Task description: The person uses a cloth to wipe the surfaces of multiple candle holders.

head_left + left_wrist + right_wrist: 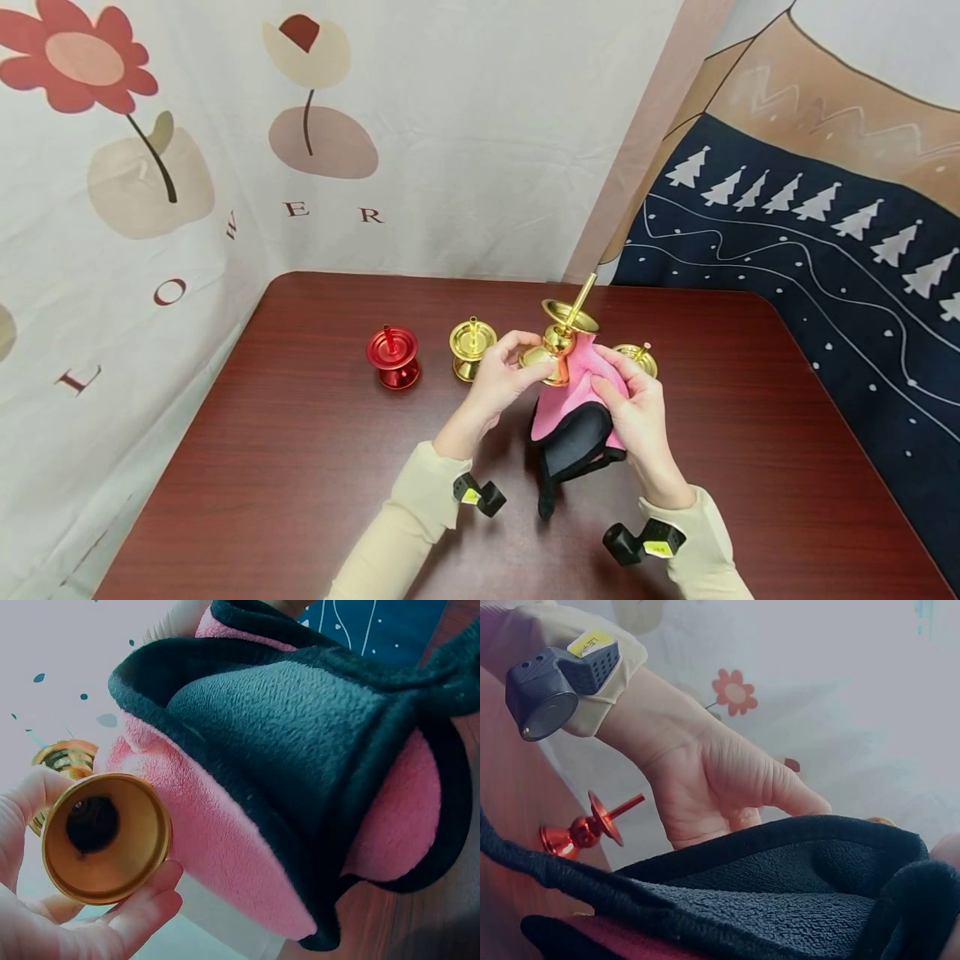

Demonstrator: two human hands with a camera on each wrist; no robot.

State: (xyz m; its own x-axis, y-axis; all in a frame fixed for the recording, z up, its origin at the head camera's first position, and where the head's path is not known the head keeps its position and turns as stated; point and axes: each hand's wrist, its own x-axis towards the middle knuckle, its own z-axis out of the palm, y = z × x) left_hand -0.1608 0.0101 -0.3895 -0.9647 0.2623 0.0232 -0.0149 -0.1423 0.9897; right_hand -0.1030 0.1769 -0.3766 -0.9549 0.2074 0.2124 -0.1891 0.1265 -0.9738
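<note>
Across the far half of the table [300,483], three holders stand upright around the work: a red holder [394,360] farthest left, a short gold holder [472,348] just beyond the left hand [501,375], and a far gold holder [640,360] behind the right hand [633,408]. The right hand hides part of this last one – only its dish and the short stem on it show clearly.

Above the tabletop, between the hands, is the raised holder [558,340], gold too, its long stem leaning up to the right. The left fingers and thumb curl round its base, whose hollow underside faces the left wrist camera. The right thumb and fingers pinch the pink part of a pink-and-black cloth [577,433] beside the holder; the cloth hangs down in front, its black edge covering some left fingers in the right wrist view.

A small black camera [480,495] with a yellow label sits on the left wrist, a similar one on the right; both sleeves are cream.

The tabletop is reddish-brown with rounded far corners. Behind it hangs a pale sheet [465,125] with flowers and letters – and at right, a navy hanging [750,225] with white trees below tan hills.
</note>
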